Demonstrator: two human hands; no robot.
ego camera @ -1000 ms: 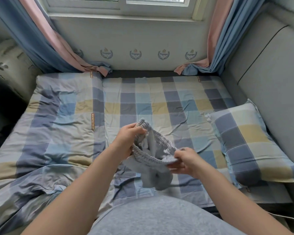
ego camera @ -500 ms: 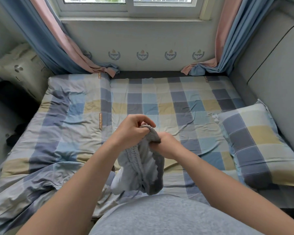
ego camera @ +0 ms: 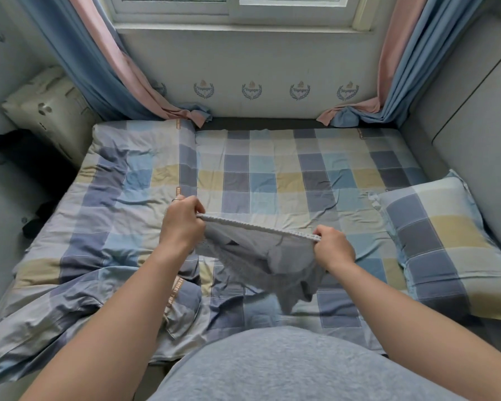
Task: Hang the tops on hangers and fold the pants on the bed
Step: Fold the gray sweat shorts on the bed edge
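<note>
**Pants [ego camera: 261, 261] pulled out wide by the waistband [ego camera: 258, 226]**

Half a second ago both my fists were bunched together on a crumpled wad of grey cloth. Now they have drawn apart and the waistband runs taut between them, sloping down from 10 o'clock to 3 o'clock. My left hand [ego camera: 182, 227] has its fingers curled tight round the upper end, with a ring [ego camera: 176, 200] showing on one finger. My right hand [ego camera: 334, 250] pinches the lower end in a closed fist. The rest of the pants hangs loose below the band towards 6 o'clock, its lowest fold blurred; I cannot tell whether it touches the sheet.

All of this is over the near middle of the bed [ego camera: 272, 175]. Flat checked sheet lies open from my hands up to 12 o'clock, where the mattress edge meets the wall under the window [ego camera: 232, 7] and the curtains [ego camera: 93, 68] trail onto the corners. At 9 o'clock a rumpled quilt [ego camera: 113, 212] covers the left half, its near edge heaped by my left forearm. At 3 o'clock a checked pillow [ego camera: 446, 250] lies against the padded wall [ego camera: 475, 111], near my right hand but apart from it. A pale cushion [ego camera: 49, 111] stands off the bed's far left corner at 10 o'clock.
</note>
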